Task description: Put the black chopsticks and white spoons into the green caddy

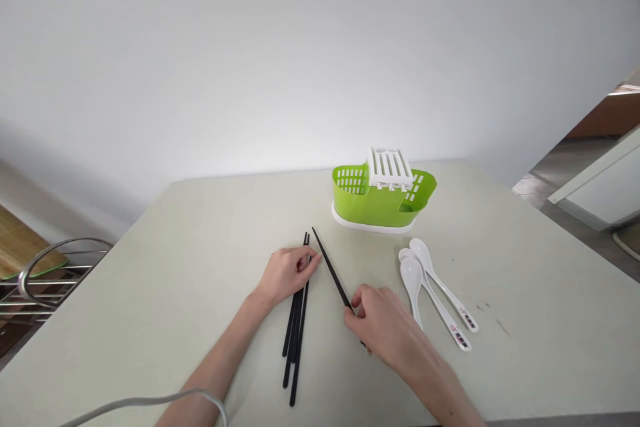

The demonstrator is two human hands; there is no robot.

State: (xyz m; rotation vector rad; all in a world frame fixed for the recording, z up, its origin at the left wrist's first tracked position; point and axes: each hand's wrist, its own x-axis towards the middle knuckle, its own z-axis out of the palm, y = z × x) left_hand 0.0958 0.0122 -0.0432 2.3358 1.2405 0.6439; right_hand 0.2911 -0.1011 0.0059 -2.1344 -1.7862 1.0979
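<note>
The left hand lies palm down on a bundle of black chopsticks, fingers curled over their far part and pressing them to the table. The bundle's long axis runs near to far, tips pointing away and slightly right. The right hand pinches the near end of a single black chopstick between thumb and fingertips; that stick slants from the hand far-left, its far tip just beside the bundle's tips.

Bare tabletop opens wide to the left of the bundle and on the far side toward the wall; the near edge runs close under both forearms.

Right of the right hand lie three white spoons, bowls far, handles pointing near-right. Beyond them stands a green cutlery holder with a white slotted insert; whether anything is inside it cannot be told. A metal rack sits off the table's left edge.
</note>
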